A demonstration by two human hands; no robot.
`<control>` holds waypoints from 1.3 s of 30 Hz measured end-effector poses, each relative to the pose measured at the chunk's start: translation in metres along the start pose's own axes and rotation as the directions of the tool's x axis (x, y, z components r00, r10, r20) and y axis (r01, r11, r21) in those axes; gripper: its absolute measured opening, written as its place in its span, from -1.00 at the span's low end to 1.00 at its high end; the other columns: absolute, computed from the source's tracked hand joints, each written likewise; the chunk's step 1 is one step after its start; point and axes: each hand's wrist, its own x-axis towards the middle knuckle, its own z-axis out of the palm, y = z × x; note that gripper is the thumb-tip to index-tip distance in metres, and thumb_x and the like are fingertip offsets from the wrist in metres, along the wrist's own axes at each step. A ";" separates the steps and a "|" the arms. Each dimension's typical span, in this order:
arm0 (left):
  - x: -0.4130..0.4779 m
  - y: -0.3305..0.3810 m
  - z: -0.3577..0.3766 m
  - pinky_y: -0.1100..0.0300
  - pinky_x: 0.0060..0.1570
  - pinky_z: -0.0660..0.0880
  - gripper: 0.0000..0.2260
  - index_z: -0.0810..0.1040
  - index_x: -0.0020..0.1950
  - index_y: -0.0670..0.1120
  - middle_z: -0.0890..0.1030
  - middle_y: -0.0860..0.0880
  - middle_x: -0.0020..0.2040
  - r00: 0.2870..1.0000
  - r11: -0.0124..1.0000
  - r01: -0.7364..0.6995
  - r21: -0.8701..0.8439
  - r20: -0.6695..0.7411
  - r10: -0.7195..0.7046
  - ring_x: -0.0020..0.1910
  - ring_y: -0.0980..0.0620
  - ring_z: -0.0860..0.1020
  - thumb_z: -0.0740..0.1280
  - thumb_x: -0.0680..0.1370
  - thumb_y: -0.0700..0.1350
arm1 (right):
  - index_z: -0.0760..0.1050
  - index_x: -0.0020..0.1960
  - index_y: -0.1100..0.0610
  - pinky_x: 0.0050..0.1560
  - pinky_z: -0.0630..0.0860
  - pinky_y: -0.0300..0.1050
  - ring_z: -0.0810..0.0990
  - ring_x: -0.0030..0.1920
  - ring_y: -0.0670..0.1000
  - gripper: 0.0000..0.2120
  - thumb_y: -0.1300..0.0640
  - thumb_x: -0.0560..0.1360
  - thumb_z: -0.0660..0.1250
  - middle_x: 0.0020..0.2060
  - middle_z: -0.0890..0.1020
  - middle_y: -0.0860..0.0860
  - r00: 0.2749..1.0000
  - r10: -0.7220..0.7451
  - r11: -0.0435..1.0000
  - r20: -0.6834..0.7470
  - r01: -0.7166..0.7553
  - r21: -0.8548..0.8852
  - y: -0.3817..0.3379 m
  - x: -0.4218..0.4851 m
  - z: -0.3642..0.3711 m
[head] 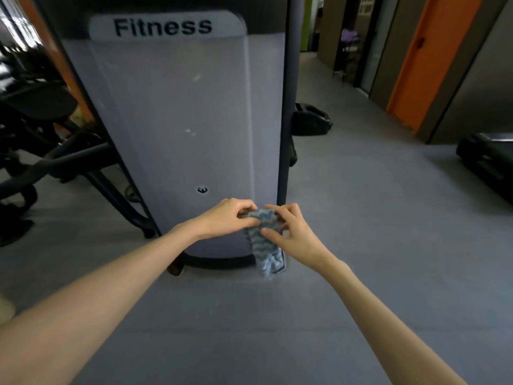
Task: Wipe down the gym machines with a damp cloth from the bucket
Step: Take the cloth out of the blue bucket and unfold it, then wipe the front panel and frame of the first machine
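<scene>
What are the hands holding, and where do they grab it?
Both the left hand and right hand pinch the cloth at its bunched top; the rest hangs down.

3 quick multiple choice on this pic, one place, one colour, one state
1. Where is the cloth? A on the floor B held low before the machine panel C over a bucket
2. Its colours? A blue and white B red C black
3. The left grip and right grip? A both pinch the cloth B both flat on the panel C one idle
1 B, it hangs from both grips before the panel. 2 A, wavy blue-white stripes. 3 A, both curl round its top.
</scene>
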 end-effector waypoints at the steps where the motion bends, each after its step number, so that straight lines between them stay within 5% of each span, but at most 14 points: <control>1: 0.002 -0.003 -0.021 -0.05 0.07 0.50 -0.92 0.57 -0.02 0.06 0.65 0.04 -0.11 1.000 1.000 -0.015 -0.008 -0.025 0.015 -0.06 0.01 0.59 0.35 0.53 0.02 | 0.39 0.35 0.08 0.17 0.33 -0.42 0.42 0.10 -0.06 -0.54 0.08 0.49 0.42 0.13 0.33 0.02 1.000 0.004 1.000 0.027 -0.004 -0.010 -0.011 0.015 0.003; 5: 0.013 -0.021 -0.102 -0.04 0.08 0.49 -0.85 0.58 0.09 -0.01 0.64 0.01 -0.04 0.996 0.998 -0.052 -0.019 -0.069 0.051 -0.05 0.02 0.57 0.24 0.61 -0.04 | 0.32 0.36 0.11 0.39 0.30 -0.09 0.32 0.32 -0.04 -0.45 0.02 0.47 0.44 0.26 0.25 -0.02 0.995 0.043 0.999 0.092 -0.041 -0.028 -0.054 0.083 0.013; 10: 0.025 -0.049 -0.206 -0.07 0.14 0.51 -0.80 0.53 0.17 -0.10 0.59 -0.08 0.06 0.990 0.992 -0.099 -0.076 -0.107 0.091 0.09 -0.12 0.56 0.17 0.65 -0.09 | 0.35 0.11 0.07 0.39 0.34 0.09 0.45 0.24 -0.14 -0.77 0.18 0.53 0.37 0.11 0.50 -0.09 0.999 -0.032 0.985 -0.020 0.035 0.167 -0.121 0.163 0.039; 15: 0.032 -0.057 -0.289 0.04 0.19 0.46 -0.73 0.49 0.26 -0.18 0.40 -0.11 0.08 0.983 0.977 -0.129 -0.171 -0.154 0.103 0.11 -0.03 0.48 0.13 0.66 -0.10 | 0.18 0.39 -0.01 0.05 0.47 -0.37 0.42 0.27 -0.13 -0.41 0.15 0.49 0.42 0.22 0.40 -0.08 0.989 -0.131 0.967 -0.063 0.142 0.210 -0.189 0.233 0.043; 20: 0.044 -0.082 -0.336 0.21 -0.04 0.36 -0.78 0.52 0.16 -0.15 0.48 -0.05 -0.01 0.928 0.981 -0.193 0.013 -0.322 0.187 -0.07 0.10 0.47 0.14 0.66 -0.10 | 0.37 0.13 0.10 -0.01 0.57 -0.19 0.61 0.09 0.03 -0.81 0.15 0.57 0.32 0.06 0.58 0.05 0.991 -0.128 0.958 -0.047 0.136 0.253 -0.220 0.293 0.067; 25: 0.062 -0.142 -0.374 0.07 0.09 0.46 -0.83 0.47 0.19 -0.07 0.54 -0.01 0.11 0.857 0.978 -0.060 0.197 -0.493 0.152 0.06 0.04 0.51 0.21 0.62 -0.10 | 0.36 0.11 0.09 -0.22 0.37 -0.35 0.48 -0.15 -0.08 -0.84 0.20 0.56 0.28 -0.04 0.52 0.01 0.927 -0.301 0.954 -0.225 0.293 -0.068 -0.232 0.361 0.101; 29: 0.072 -0.211 -0.406 0.04 0.25 0.36 -0.74 0.45 0.27 -0.11 0.42 -0.05 0.23 0.822 0.961 0.154 0.229 -0.569 0.004 0.24 -0.02 0.42 0.22 0.59 -0.19 | 0.40 0.20 0.14 -0.08 0.44 -0.12 0.45 -0.01 -0.04 -0.75 0.26 0.54 0.29 0.08 0.41 0.00 0.830 -0.533 0.821 -0.164 0.461 -0.338 -0.236 0.425 0.122; 32: 0.081 -0.254 -0.434 0.19 0.14 0.35 -0.73 0.42 0.29 -0.12 0.38 -0.06 0.25 0.782 0.955 0.263 0.141 -0.610 -0.125 0.25 -0.03 0.41 0.22 0.58 -0.21 | 0.43 0.23 0.21 -0.16 0.51 0.00 0.46 0.00 0.10 -0.68 0.33 0.49 0.31 0.05 0.44 0.11 0.710 -0.702 0.634 -0.052 0.590 -0.500 -0.247 0.474 0.138; 39: 0.100 -0.321 -0.498 0.22 0.16 0.30 -0.61 0.35 0.39 -0.20 0.38 -0.14 0.29 0.588 0.916 0.400 -0.024 -0.761 -0.276 0.31 -0.12 0.38 0.23 0.56 -0.30 | 0.49 0.18 0.17 -0.08 0.33 -0.09 0.37 -0.03 0.07 -0.40 0.43 0.17 0.49 0.01 0.54 0.11 0.462 -0.883 0.264 0.081 0.632 -0.729 -0.275 0.569 0.186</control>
